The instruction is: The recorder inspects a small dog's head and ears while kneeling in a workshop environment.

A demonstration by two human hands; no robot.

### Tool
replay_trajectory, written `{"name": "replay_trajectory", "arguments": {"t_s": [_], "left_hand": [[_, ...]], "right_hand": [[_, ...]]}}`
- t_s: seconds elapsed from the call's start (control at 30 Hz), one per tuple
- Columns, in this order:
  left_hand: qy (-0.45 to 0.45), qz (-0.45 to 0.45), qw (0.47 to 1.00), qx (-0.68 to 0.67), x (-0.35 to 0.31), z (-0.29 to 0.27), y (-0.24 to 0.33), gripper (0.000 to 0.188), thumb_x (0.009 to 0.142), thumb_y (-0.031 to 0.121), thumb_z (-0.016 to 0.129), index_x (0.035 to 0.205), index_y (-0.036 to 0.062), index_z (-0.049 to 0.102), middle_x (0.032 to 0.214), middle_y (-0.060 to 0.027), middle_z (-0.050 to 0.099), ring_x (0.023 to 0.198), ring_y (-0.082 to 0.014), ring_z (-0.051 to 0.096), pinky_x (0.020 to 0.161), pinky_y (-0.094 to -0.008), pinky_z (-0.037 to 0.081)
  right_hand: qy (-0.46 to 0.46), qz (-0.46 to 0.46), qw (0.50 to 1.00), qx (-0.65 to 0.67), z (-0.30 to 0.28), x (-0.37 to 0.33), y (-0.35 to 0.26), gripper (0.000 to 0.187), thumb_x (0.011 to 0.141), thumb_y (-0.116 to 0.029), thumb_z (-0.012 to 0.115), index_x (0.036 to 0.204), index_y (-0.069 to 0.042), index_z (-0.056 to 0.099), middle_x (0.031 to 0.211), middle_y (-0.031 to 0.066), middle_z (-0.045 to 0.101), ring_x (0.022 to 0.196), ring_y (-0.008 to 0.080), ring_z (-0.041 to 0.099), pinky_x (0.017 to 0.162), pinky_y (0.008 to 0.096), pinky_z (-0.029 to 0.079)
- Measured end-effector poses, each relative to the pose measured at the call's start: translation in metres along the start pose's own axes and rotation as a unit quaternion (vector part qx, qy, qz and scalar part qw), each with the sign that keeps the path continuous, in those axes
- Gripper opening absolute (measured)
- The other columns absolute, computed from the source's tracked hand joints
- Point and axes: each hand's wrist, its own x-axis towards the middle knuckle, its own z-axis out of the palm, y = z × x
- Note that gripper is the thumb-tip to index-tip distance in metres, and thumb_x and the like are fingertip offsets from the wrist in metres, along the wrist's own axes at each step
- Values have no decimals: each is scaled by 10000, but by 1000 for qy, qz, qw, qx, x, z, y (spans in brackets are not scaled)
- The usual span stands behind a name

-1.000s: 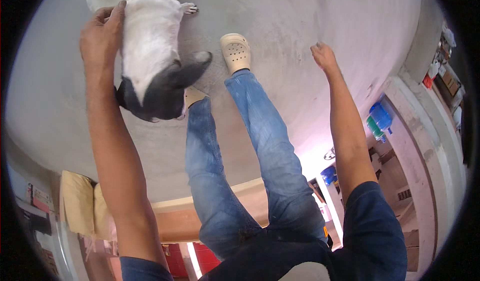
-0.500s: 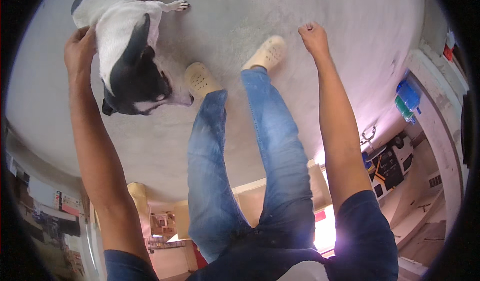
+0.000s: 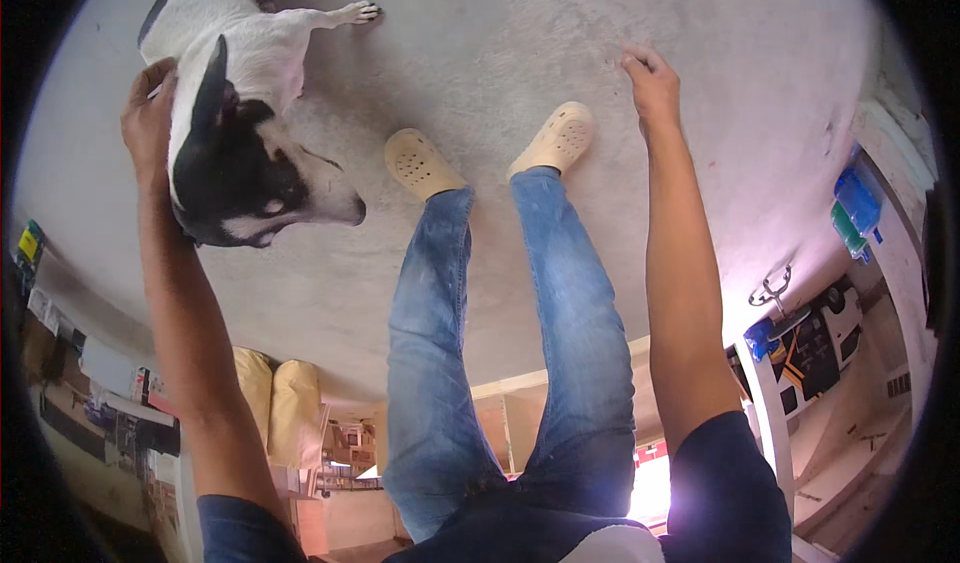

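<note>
A white dog with a black-patched head [image 3: 245, 178] lies on the grey floor at the upper left, its muzzle pointing right toward my shoes. Beside its neck is my left hand [image 3: 148, 118], fingers curled in toward the thumb. The fingertips meet the edge of the dog's white coat; whether they grip anything is hidden. Over the floor on the right, well apart from the dog, my right hand [image 3: 655, 85] is closed in a pinch. Anything between those fingertips is too small to make out.
My cream clogs [image 3: 422, 165] stand on the concrete floor [image 3: 480, 53] between the dog and my right hand. Blue and green plastic containers [image 3: 856, 203] sit by the right wall. Tan rolled sacks [image 3: 294, 413] and cluttered shelves [image 3: 110, 393] lie along the lower left.
The dog's head has shifted left, its muzzle now farther from my clog. My right hand appears farther right, with its fingers extended slightly more. My left hand stays beside the dog's neck.
</note>
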Motion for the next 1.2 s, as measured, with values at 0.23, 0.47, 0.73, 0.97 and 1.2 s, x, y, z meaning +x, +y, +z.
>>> {"name": "replay_trajectory", "arguments": {"t_s": [0.23,0.47,0.73,0.97,1.2], "left_hand": [[-138,-108,985,-5,18,-11,3,345,866,241,600,1114,5,645,1015,-108,685,931,-161,631,850,-276,460],[-89,-8,989,117,12,-20,1,342,886,320,580,1067,42,662,948,-127,687,884,-195,648,831,-304,468],[53,5,996,69,-17,-4,42,386,900,397,566,1060,55,646,987,-155,662,919,-247,629,852,-350,457],[-164,-73,979,-98,-28,-8,47,606,901,437,548,1299,-17,501,1377,-185,457,1284,-260,422,1066,-322,290],[-243,-149,954,-94,-57,-39,68,576,899,336,567,1304,-63,472,1317,-229,500,1213,-261,486,1037,-316,325]], "right_hand": [[19,85,995,54,-28,-85,9,192,821,-101,623,964,22,656,858,56,651,801,117,573,739,235,441],[-13,144,980,133,-28,-143,5,192,844,-130,622,962,21,642,813,37,616,708,80,538,666,235,442],[-68,114,987,85,10,-140,-5,193,833,-165,626,919,7,646,824,85,661,760,142,610,712,284,472],[-99,96,989,-55,12,-137,-11,220,831,-178,598,950,2,639,903,179,671,883,290,645,798,369,477],[-109,33,991,-63,25,-135,-12,214,825,-190,615,941,-16,657,868,144,673,812,238,635,762,329,480]]}}
